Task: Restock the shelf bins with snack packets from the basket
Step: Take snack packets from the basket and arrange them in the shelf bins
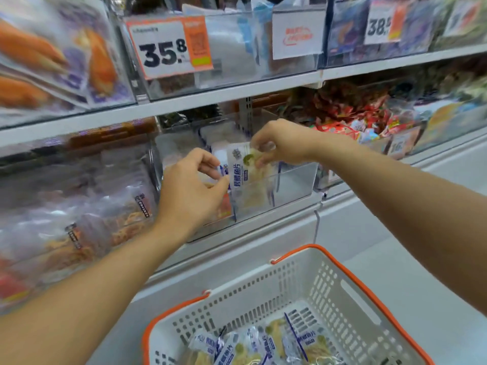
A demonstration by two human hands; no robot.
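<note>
A clear shelf bin (295, 180) stands on the middle shelf, straight ahead. My right hand (282, 143) pinches the top of a white and blue snack packet (247, 180) that stands upright in the bin. My left hand (192, 188) pinches the packet's left edge with thumb and fingers. More packets stand behind it in the bin. A white basket (326, 283) with orange handles sits low in the view, with several of the same snack packets (266, 343) lying in it.
The right half of the bin holds nothing. Neighbouring bins hold other snacks: shredded strips (87, 222) at left, red wrapped sweets (353, 119) at right. An upper shelf carries a price tag (168, 48) reading 35.8. A white freezer lid (395, 233) lies under the basket.
</note>
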